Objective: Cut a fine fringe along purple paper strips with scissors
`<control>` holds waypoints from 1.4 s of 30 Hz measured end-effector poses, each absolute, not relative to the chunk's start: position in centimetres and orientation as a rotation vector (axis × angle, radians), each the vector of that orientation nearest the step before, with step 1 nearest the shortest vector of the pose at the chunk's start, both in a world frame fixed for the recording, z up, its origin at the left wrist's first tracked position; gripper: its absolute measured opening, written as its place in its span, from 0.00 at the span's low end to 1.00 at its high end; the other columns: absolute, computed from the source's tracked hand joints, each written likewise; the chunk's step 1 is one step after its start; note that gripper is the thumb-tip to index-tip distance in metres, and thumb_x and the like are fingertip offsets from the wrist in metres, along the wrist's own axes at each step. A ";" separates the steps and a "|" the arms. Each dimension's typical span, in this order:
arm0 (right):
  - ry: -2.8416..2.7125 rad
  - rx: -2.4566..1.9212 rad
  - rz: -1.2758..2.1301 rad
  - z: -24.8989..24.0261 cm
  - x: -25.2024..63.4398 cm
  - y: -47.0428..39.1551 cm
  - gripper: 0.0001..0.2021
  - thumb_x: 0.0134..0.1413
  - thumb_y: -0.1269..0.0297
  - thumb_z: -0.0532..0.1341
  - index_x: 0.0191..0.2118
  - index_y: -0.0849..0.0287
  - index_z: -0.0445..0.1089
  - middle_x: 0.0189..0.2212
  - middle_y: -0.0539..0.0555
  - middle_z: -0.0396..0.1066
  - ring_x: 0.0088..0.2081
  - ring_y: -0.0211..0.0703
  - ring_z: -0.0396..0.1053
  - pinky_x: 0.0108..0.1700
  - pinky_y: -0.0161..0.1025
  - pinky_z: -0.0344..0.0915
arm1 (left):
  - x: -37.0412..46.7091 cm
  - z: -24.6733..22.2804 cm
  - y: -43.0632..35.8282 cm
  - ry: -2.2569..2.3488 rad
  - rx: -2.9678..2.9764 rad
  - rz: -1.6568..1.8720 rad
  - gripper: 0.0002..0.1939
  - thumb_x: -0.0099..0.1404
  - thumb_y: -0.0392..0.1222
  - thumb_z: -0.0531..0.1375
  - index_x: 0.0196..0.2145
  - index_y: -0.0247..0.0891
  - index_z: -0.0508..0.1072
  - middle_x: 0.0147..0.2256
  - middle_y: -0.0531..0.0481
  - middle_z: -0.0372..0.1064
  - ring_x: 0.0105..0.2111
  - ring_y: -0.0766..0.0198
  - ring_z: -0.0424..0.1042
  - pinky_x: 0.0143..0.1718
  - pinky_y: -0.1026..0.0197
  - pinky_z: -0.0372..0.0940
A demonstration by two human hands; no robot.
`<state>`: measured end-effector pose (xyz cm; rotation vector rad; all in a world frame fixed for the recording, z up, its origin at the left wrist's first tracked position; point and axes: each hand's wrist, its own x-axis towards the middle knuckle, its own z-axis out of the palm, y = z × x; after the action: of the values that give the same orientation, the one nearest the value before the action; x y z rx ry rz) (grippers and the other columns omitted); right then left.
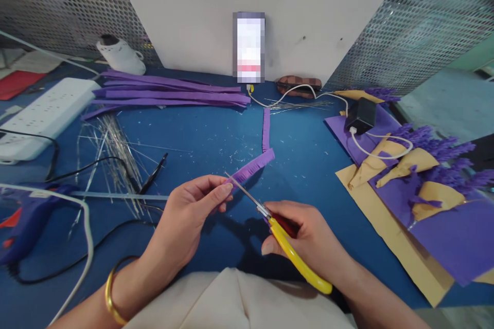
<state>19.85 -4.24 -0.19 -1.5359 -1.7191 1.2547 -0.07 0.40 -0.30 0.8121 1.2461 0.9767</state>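
While the left hand (187,208) pinches one end of a fringed purple strip (252,167), the right hand (311,229) holds yellow-handled scissors (297,261), their slim blades crossing the strip beside the left thumb. Both hands are on the near side of the phone (249,46), and the strip appears to bend towards it over the blue bench (309,157). Left of the phone lie long purple bands (170,96), with a white bottle (123,56) behind them and thin wires (117,136) nearer. Right of the phone are a checked case (287,83), a black charger (363,115) and purple flowers (447,149) partly in tan paper cones (411,167).
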 end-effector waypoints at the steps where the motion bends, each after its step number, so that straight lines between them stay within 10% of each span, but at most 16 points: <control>1: -1.728 -1.543 1.248 -0.2 19.8 -4.3 0.21 0.49 0.42 0.68 0.32 0.59 0.76 0.23 0.46 0.60 0.26 0.37 0.56 0.28 0.35 0.54 | -0.1 -0.3 0.4 1.251 0.819 0.974 0.08 0.52 0.44 0.72 0.27 0.37 0.81 0.24 0.52 0.72 0.25 0.69 0.64 0.26 0.68 0.59; 13: -1.837 -1.627 1.053 -0.7 20.0 -5.0 0.26 0.43 0.56 0.75 0.50 0.49 0.74 0.30 0.46 0.67 0.28 0.39 0.64 0.28 0.34 0.60 | -0.1 -0.1 0.2 1.222 0.778 1.048 0.06 0.53 0.42 0.71 0.26 0.37 0.80 0.22 0.55 0.69 0.24 0.71 0.62 0.26 0.70 0.57; 42: -1.836 -1.577 1.047 -0.8 20.0 -5.1 0.19 0.52 0.47 0.68 0.44 0.53 0.77 0.26 0.47 0.64 0.24 0.37 0.60 0.26 0.34 0.56 | 0.1 -0.3 0.2 1.226 0.844 1.026 0.06 0.56 0.41 0.69 0.26 0.37 0.79 0.23 0.54 0.70 0.25 0.69 0.63 0.28 0.67 0.59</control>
<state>20.00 -5.12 -0.77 -1.5768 -1.8358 1.0469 0.09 0.21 -0.31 0.8436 1.2259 1.0264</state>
